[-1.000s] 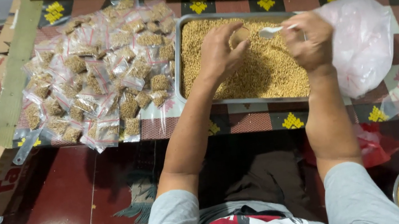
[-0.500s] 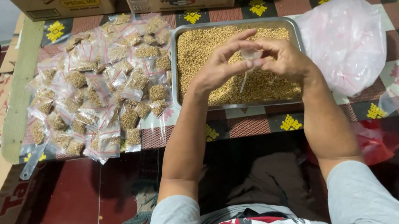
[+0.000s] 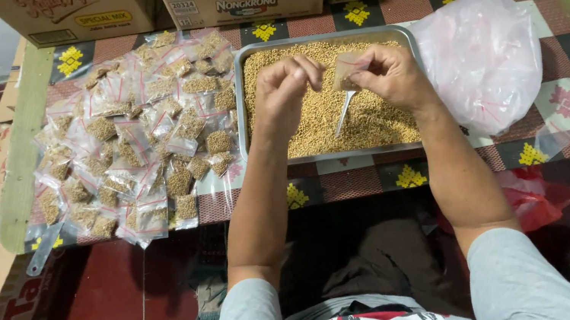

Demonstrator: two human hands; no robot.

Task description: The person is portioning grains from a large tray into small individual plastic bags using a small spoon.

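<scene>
Small plastic bag (image 3: 346, 71) pinched between left hand (image 3: 286, 94), right hand (image 3: 388, 75), above tray (image 3: 242, 105)

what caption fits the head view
Both hands hold a small clear plastic bag over a metal tray of tan grain.

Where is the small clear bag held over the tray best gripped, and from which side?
Probably by its top corners, one hand from each side, as the left hand and right hand do now. The small clear bag hangs mouth-up above the metal tray of grain, so gripping lower would squeeze the fill.
</scene>
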